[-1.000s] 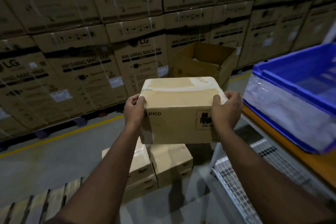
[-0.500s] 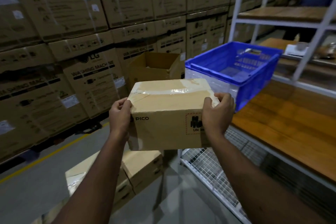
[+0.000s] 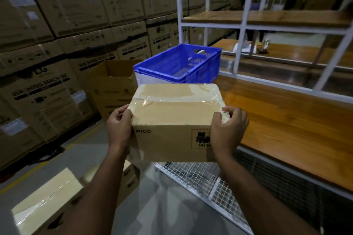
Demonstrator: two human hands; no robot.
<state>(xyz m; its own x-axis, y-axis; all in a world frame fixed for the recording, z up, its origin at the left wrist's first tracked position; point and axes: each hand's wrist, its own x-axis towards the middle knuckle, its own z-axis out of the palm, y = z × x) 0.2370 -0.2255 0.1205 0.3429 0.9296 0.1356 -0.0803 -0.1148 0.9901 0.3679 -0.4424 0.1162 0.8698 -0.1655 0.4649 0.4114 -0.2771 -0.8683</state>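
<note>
Gripping the taped cardboard box at its two ends with our left hand and right hand, we hold it in the air at the near edge of the wooden shelf, the blue crate just beyond it.

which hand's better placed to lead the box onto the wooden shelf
Probably the right hand: it grips the box end beside the wooden shelf; the left hand grips the far end.

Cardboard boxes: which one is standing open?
The brown carton just left of the blue crate; its top flaps stand up, while the held PICO box is taped shut.
</note>
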